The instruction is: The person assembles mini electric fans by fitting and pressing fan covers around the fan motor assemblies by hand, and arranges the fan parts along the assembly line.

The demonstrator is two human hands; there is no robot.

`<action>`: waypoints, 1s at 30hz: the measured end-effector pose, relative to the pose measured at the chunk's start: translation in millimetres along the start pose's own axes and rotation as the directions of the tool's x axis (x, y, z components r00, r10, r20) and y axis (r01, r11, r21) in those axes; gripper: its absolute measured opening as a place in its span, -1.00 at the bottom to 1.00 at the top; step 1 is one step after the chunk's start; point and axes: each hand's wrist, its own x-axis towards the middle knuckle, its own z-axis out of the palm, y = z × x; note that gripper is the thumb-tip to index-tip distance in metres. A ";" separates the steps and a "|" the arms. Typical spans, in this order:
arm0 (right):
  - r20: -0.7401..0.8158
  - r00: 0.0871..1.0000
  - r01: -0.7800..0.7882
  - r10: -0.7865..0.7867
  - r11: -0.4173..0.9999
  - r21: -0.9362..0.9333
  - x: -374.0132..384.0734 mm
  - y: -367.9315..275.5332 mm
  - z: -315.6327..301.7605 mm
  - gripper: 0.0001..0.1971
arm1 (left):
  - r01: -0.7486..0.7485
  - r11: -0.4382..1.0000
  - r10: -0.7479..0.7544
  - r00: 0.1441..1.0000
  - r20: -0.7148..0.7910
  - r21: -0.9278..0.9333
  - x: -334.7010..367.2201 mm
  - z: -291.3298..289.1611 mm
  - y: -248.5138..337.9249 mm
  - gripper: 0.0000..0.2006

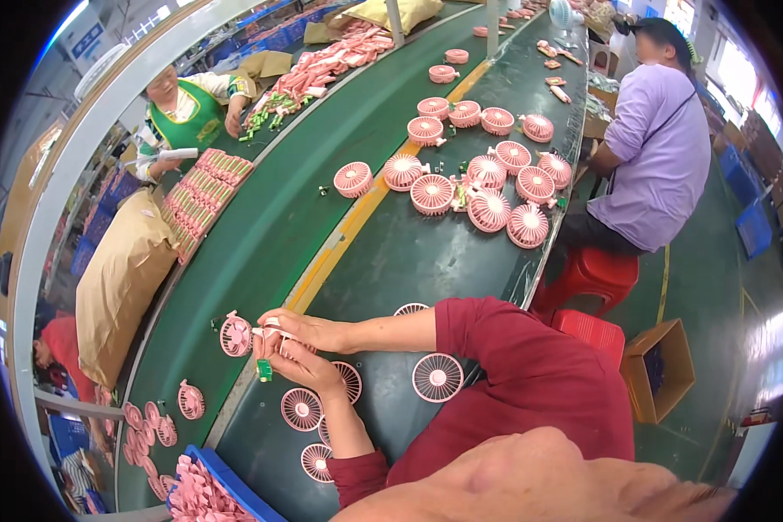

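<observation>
Both my hands meet at the near edge of the green conveyor belt. My right hand reaches in from above and my left hand from below, their fingers closed round a pink fan part. The fingers hide most of its shape. A small green circuit board hangs beside my left fingers. Just past the fingertips is a round pink fan head with its blades showing; whether it joins the held part I cannot tell. Several round pink grilles lie on the dark table near my forearms.
Several pink fan heads with circuit boards sit farther along the table. The green belt carries more. A blue bin of pink parts stands close by. Co-workers sit opposite and to the right; a cardboard box is on the floor.
</observation>
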 end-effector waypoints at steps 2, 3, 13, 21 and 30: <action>0.024 0.995 0.096 -0.093 0.952 -0.291 -2.0 -1.3 -2.0 -0.36 | 0.171 0.980 -0.171 0.985 0.003 -0.101 3.8 -1.8 -3.9 -0.70; 0.026 0.992 0.123 -0.122 0.912 -0.391 -3.0 -1.9 -5.0 -0.32 | 0.217 0.965 -0.214 0.976 0.035 -0.146 6.3 -3.7 -4.0 -0.69; 0.068 0.938 0.310 -0.340 0.735 -0.603 3.7 15.2 -4.9 -0.16 | 0.453 0.858 -0.484 0.870 -0.088 -0.242 13.4 -5.2 5.4 -0.70; 0.120 0.939 0.335 -0.321 0.785 -0.520 -0.4 5.6 -6.8 -0.18 | 0.232 0.940 -0.239 0.971 0.003 -0.252 13.7 -9.2 8.0 -0.67; 0.073 0.918 0.393 -0.390 0.868 -0.304 2.3 14.8 2.5 -0.34 | 0.366 0.886 -0.407 0.908 -0.100 -0.285 13.0 -4.3 4.3 -0.67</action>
